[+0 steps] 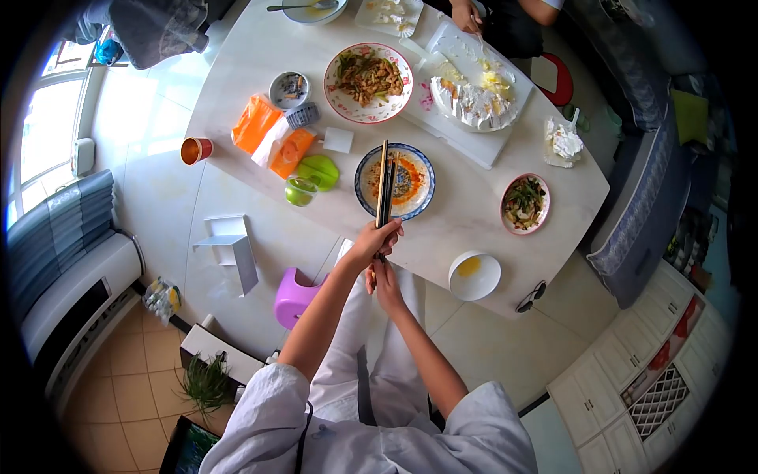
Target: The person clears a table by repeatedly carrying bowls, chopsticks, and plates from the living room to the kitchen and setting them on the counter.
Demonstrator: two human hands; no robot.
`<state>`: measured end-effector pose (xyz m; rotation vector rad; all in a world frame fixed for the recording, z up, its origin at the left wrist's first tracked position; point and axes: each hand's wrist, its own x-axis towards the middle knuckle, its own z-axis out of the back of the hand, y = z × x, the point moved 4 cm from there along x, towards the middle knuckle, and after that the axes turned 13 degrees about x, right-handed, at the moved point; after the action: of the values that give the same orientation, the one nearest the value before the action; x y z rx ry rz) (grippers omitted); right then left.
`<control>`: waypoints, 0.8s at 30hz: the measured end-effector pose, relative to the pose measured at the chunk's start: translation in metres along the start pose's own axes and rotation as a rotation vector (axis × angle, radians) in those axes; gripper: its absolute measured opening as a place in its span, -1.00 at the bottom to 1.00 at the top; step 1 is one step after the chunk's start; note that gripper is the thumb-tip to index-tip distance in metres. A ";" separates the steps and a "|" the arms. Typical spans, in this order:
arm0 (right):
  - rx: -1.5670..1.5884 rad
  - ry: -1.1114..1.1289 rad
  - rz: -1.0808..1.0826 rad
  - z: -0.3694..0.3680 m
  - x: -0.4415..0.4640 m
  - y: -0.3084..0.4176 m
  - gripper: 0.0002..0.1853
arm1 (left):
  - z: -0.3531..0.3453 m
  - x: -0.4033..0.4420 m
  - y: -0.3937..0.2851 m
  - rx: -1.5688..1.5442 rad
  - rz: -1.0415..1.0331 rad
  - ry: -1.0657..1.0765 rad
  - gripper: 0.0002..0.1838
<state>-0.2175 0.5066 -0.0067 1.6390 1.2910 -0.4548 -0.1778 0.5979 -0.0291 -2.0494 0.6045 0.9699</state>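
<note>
A bundle of chopsticks (384,183), some light and some dark, points away from me over the blue-rimmed bowl (423,186). Reddish-orange sauce stains the inside of that bowl. My left hand (377,241) is closed around the chopsticks just at the table's near edge. Right below it, my right hand (384,283) is closed at the near ends of the same bundle; its fingers are partly hidden. Left of the bowl lie a green lidded container (317,171) and an orange-and-white packet (292,152).
On the table (474,189) stand a large dish of food (369,83), a small oval dish (524,204), a white bowl (474,276), an ashtray (290,90) and a partly eaten cake (474,107). Another person's hand (467,16) shows at the far side. A purple stool (294,299) stands below left.
</note>
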 end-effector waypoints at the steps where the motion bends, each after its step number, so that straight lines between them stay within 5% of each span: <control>1: -0.002 0.000 -0.001 -0.002 -0.001 0.002 -0.71 | 0.001 0.001 0.002 -0.002 0.023 -0.011 -0.76; 9: 0.054 -0.049 -0.084 -0.008 -0.008 0.014 -0.69 | 0.003 -0.001 0.017 -0.040 0.125 0.010 -0.74; 14: 0.061 -0.123 -0.088 0.004 0.001 0.013 -0.75 | 0.002 0.002 0.022 0.197 0.030 0.009 -0.74; 24: 0.272 -0.028 -0.181 -0.006 0.001 0.026 -0.79 | -0.006 -0.004 0.019 -0.087 0.216 0.125 -0.74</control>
<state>-0.1955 0.5131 0.0073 1.7365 1.4099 -0.7900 -0.1900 0.5827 -0.0320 -2.1661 0.8787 1.0116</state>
